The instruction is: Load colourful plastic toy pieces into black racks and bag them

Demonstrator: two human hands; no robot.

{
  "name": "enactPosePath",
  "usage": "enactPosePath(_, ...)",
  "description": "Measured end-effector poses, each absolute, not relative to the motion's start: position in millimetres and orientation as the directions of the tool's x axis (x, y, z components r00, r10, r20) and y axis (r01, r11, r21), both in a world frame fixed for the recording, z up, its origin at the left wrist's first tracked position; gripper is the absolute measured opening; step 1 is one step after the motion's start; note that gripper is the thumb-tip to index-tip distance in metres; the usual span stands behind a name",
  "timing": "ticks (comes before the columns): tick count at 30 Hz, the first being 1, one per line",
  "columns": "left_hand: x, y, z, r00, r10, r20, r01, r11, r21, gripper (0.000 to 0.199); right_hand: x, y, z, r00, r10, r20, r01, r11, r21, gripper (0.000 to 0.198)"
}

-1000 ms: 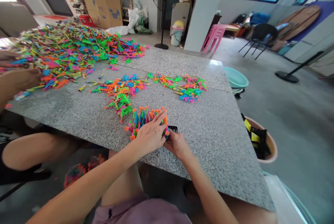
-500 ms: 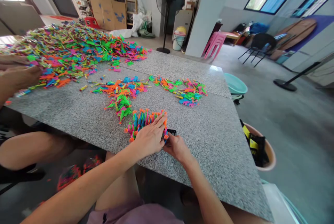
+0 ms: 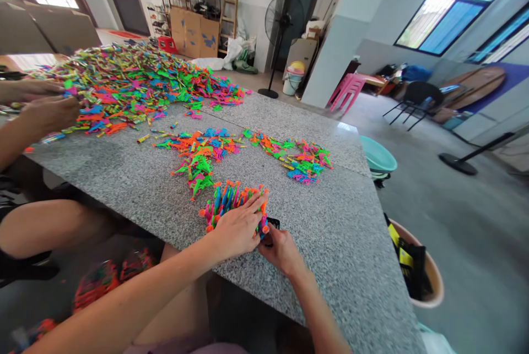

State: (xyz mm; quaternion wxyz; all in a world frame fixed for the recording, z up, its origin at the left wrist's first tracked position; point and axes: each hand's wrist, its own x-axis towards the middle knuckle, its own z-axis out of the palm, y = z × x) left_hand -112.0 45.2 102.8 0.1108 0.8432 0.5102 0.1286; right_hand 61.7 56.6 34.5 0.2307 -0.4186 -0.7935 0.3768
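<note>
From the head view, loose heaps of bright plastic pieces lay across the granite worktop. The left hand pressed flat, fingers spread, on a packed bundle of pieces; the right hand pinched a black tray beside it. A co-worker's hands sorted the big pile. A beige bucket held black-yellow items; a teal basin stood beyond.

— How does the left hand lie?
— Palm down, fingers spread forward, forearm stretched across from the left.
— And the right hand?
— Just beside it, fingers curled, touching the left.
</note>
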Motion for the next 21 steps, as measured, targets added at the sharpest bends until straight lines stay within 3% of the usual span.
enactPosePath(6,-112.6,45.9,103.5,0.454,0.888,0.069,0.844,-0.453,0.286,0.031,57.1,46.2,32.9,-0.407,0.911,0.058,0.485,0.270,-0.832,0.034)
enactPosePath(11,-114.3,46.5,103.5,0.482,0.872,0.085,0.824,-0.484,0.295,0.025,52.5,42.2,24.8,-0.379,0.923,0.067,0.553,0.285,-0.783,0.002)
enactPosePath(21,-111.5,46.6,106.6,0.438,0.897,0.064,0.842,-0.434,0.322,0.035,65.4,48.5,10.3,-0.477,0.853,0.214,0.506,0.465,-0.727,0.007)
